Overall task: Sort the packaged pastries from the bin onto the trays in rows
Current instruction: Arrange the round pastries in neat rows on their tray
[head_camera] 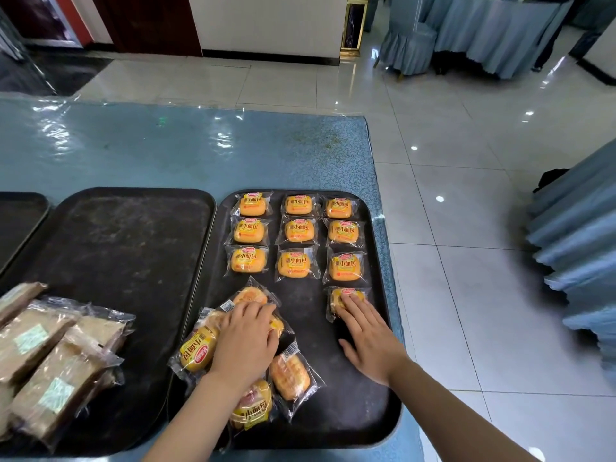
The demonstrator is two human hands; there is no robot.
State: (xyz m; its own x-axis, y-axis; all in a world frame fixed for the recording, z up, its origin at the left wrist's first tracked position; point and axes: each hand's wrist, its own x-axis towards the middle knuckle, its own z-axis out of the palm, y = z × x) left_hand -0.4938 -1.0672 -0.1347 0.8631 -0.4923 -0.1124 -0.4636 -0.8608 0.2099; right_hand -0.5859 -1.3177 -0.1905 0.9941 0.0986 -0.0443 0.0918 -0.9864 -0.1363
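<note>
On the right black tray (350,411), several yellow packaged buns (297,231) lie in three neat rows. A further bun (336,300) sits at the right end of a fourth row, and the fingertips of my right hand (370,338) rest flat on it. My left hand (245,341) lies palm down on a loose pile of buns (196,351) at the tray's near left, fingers spread over the packets. More loose buns (289,375) lie beside my left wrist. No bin is in view.
The middle black tray (126,248) holds a heap of brown wrapped cake slices (50,355) at its near left. A third tray edge (20,215) shows at far left. The blue plastic-covered table (186,145) ends just right of the right tray, with tiled floor beyond.
</note>
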